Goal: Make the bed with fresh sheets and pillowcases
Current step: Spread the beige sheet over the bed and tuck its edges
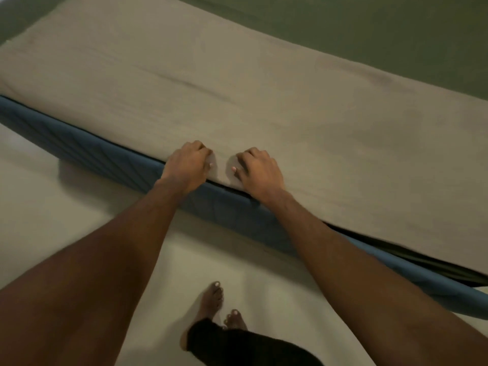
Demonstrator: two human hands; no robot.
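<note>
We log this as a bedroom, probably in a home. A wide mattress point(105, 154) with blue quilted sides fills most of the view. A beige sheet point(237, 88) is spread over its top, with green cloth point(369, 35) beyond. The floor point(66, 220) beside it is pale and plain. Bare feet point(211, 299) stand there, which suggests a private, domestic room. The light is dim and warm.

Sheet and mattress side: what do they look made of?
Sheet: soft, matte woven cloth, possibly cotton. It shows long shallow creases and lies limp over the edge.
Mattress side: blue quilted fabric, matte, with stitched diagonal lines visible.
</note>
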